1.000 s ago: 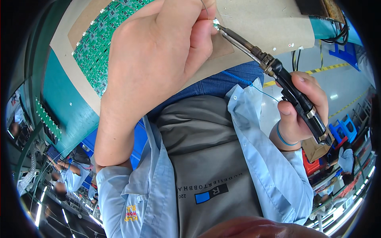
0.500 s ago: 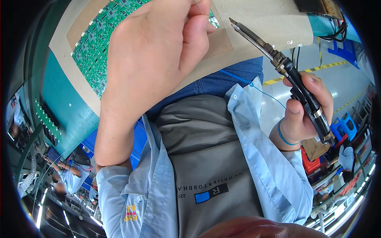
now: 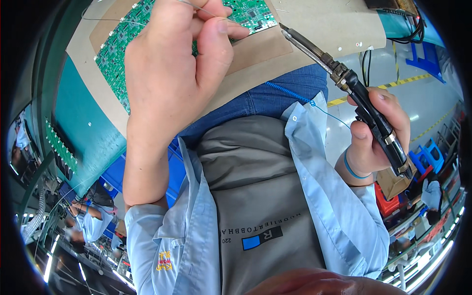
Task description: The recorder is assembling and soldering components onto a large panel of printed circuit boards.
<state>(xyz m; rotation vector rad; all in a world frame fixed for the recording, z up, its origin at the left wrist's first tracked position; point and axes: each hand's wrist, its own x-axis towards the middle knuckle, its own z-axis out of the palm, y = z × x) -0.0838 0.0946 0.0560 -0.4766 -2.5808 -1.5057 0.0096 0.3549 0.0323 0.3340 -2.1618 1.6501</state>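
My left hand [image 3: 169, 73] hovers over a green circuit board [image 3: 115, 69], thumb and fingers pinched on a thin solder wire [image 3: 114, 19]. The wire loops out to the left of the hand, above the board. In my right hand [image 3: 366, 150], the fingers wrap round the black handle of a soldering iron [image 3: 361, 88]. Its dark tip points up and left, close to the board's right corner. Whether the tip touches anything cannot be made out. Part of the board is hidden behind my left hand.
Beneath the board lies a brown sheet [image 3: 260, 51] on a tan covering [image 3: 339, 29] over a green table mat [image 3: 81, 105]. A dark box-like holder [image 3: 393, 6] with cables [image 3: 415, 37] stands at the far right. Another green board [image 3: 60, 142] sits at left. A blue stool [image 3: 427, 157] is on the floor.
My left hand has shifted left with the solder wire, uncovering more of the board's right side. The soldering iron has moved only slightly left.
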